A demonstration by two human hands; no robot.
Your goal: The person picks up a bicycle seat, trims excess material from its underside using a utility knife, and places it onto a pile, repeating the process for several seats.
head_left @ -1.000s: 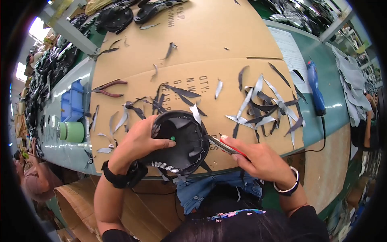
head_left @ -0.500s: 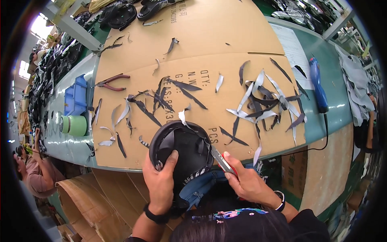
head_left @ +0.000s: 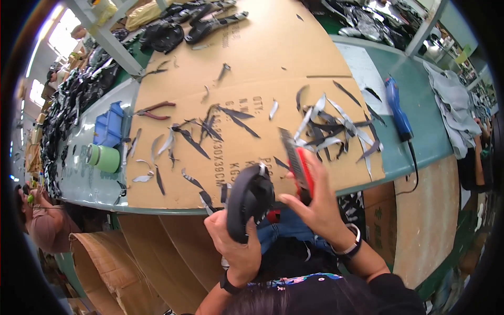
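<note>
One left hand (head_left: pixel 239 251) is clasping a black rounded piece (head_left: pixel 242 197) in the head view I am watching, its thumb pressing against the lower end. I am seeing that piece standing nearly on edge at the near side of the table (head_left: pixel 176 211). The right hand (head_left: pixel 323 212) is grasping a red-handled knife (head_left: pixel 306 176), its blurred blade pointing forward, apart from the piece. Beyond, dark and pale strips (head_left: pixel 326 127) are lying on a cardboard sheet (head_left: pixel 257 58), pliers (head_left: pixel 156 107) resting leftward and a blue corded tool (head_left: pixel 399 111) rightward.
</note>
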